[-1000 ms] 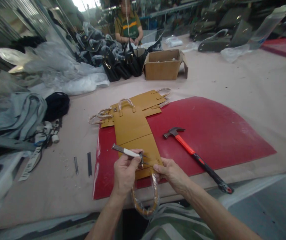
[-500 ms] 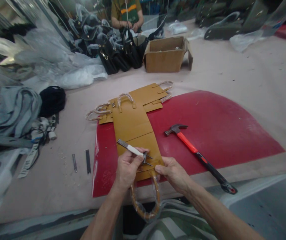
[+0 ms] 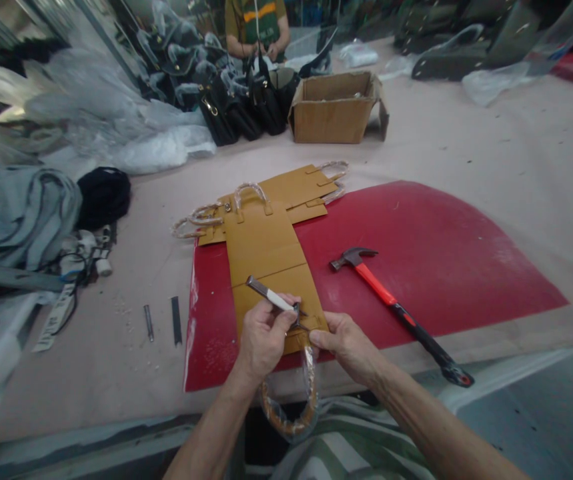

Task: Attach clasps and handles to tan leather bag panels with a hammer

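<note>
My left hand (image 3: 262,339) is closed around a metal tool (image 3: 273,296) with a white-wrapped middle and thin prongs like dividers. Its prongs are over the end of a mustard leather bag panel (image 3: 266,243), close to a handle tab. Between thumb and fingers, my right hand (image 3: 349,343) pinches the panel's right edge near that tab. A plastic-wrapped handle (image 3: 289,427) hangs from this end over the table edge. Whether the prongs touch the leather I cannot tell.
A claw hammer (image 3: 393,303) lies on the red sheet (image 3: 431,253). To the left are a metal rod (image 3: 149,323) and a dark flat tool (image 3: 175,321). Farther back stand a cardboard box (image 3: 331,117) and black bags (image 3: 246,110); a person (image 3: 256,30) is behind them.
My left hand has shifted slightly right with the pronged tool, bringing the prongs nearer my right thumb. My right hand still grips the panel edge.
</note>
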`<state>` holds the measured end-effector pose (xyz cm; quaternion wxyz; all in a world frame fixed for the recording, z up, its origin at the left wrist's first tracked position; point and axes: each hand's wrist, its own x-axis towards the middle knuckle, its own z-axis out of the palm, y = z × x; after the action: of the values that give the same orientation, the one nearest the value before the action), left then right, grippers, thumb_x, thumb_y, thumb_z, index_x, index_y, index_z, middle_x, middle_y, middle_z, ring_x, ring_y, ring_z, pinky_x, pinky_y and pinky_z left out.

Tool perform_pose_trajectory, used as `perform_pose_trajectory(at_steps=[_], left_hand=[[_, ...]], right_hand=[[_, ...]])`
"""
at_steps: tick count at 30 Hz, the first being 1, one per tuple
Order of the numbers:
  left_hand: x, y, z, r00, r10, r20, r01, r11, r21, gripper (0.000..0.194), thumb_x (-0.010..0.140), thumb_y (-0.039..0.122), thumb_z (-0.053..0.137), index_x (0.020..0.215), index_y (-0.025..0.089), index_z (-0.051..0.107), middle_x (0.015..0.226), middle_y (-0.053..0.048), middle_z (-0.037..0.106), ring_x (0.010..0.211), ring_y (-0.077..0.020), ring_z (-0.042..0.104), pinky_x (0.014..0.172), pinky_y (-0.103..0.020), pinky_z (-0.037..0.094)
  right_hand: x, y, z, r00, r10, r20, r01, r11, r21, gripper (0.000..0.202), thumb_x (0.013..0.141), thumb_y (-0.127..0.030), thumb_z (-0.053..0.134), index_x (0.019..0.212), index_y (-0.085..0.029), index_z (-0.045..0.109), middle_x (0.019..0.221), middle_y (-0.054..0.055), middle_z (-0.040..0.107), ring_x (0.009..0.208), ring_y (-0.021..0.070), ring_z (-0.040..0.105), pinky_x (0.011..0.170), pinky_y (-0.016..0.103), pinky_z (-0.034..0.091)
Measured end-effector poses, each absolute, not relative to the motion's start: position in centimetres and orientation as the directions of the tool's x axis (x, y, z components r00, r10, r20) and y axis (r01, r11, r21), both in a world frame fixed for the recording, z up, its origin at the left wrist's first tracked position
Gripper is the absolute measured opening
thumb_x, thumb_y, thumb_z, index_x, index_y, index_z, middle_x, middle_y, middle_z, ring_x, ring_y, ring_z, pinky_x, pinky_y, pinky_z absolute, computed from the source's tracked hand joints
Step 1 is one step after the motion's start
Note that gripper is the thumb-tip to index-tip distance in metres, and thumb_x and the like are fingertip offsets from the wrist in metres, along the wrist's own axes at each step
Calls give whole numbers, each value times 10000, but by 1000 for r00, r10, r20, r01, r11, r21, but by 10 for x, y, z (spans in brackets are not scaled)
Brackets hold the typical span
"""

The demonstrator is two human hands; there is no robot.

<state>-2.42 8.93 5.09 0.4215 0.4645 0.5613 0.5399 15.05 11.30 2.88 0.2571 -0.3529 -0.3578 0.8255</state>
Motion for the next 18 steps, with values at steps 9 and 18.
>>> perform_pose_trajectory(at_steps=[9,18], left_hand=[[-22,89,54,-226,974,29,109,-5,994,162,849,264,660,955,146,693,988,-92,754,955,-207,722,826,-282,589],[-15,79,53,-258,961,96,212,-40,977,158,859,249,640,977,158,692,1032,-97,758,969,-211,730,816,-285,599]], right_hand=[[152,111,32,-528,678,-512,-93,-645,-759,430,553,-386,860,830,-97,703,678,47,675,557,122,589,571,252,482],[149,112,32,-538,669,-514,-46,-631,-774,326,581,-355,761,787,-117,678,614,30,662,490,103,555,527,239,450]])
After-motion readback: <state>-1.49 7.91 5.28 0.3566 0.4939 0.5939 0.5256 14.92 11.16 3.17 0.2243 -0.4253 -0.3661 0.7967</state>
